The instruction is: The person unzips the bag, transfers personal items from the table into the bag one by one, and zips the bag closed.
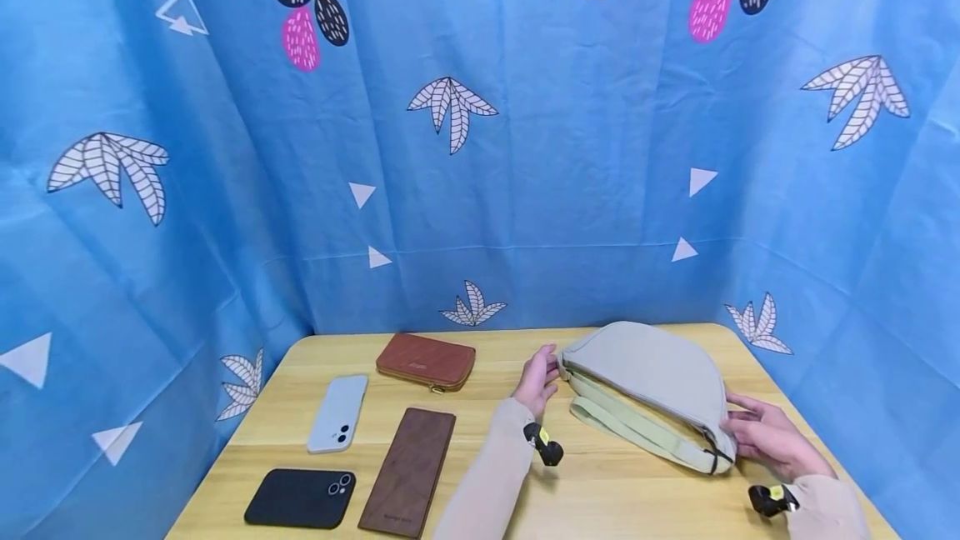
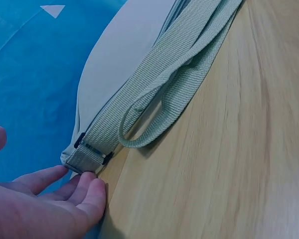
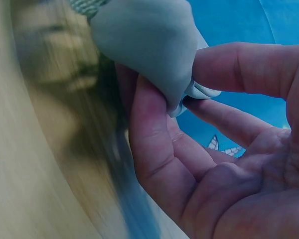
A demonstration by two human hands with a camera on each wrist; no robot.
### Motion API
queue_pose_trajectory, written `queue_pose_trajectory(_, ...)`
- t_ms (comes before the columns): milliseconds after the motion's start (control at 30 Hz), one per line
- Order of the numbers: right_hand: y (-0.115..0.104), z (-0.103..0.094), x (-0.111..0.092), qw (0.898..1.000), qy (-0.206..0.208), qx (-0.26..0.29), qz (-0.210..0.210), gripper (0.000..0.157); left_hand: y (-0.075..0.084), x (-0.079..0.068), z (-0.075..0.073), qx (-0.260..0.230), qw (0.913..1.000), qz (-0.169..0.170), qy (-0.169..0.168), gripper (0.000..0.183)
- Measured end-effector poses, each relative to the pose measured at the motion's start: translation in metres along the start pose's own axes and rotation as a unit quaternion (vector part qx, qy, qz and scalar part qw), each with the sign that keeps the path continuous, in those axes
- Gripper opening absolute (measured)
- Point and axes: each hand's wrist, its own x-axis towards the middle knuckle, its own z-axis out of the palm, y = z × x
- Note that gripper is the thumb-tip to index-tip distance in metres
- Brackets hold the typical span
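Note:
A light grey belt bag [image 1: 648,369] with a pale green webbing strap [image 1: 637,427] lies at the right of the table. My left hand [image 1: 536,382] is at the bag's left end; in the left wrist view, the fingertips [image 2: 87,184] touch the strap's end beside the buckle, with the thumb held apart. At the opposite end, my right hand [image 1: 772,437] pinches the bag's corner. The right wrist view shows the thumb and curled fingers around that grey corner [image 3: 149,45].
A reddish-brown zip wallet [image 1: 426,359], a light blue phone [image 1: 337,413], a black phone [image 1: 300,498] and a long dark brown wallet [image 1: 408,472] lie on the left half of the wooden table [image 1: 555,498]. A blue patterned curtain [image 1: 480,207] surrounds the table's back and sides.

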Motion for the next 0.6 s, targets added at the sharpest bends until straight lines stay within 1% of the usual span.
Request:
queue_pose_trajectory(200,-0.002,0.008,0.001,1.0,-0.028,-0.006,-0.009,0.084,0.002,-0.007,-0.015,0.006,1.0,0.003,-0.006,0.071)
queue_pose_trajectory(400,-0.006,0.024,0.004,0.999,-0.027,-0.014,-0.014,0.086,0.004,-0.016,-0.031,0.004,1.0,0.005,-0.002,0.073)
queue_pose_trajectory(600,-0.005,0.039,0.008,0.999,-0.044,-0.009,-0.024,0.085,0.005,-0.022,-0.047,-0.001,0.9999,0.008,0.007,0.075)
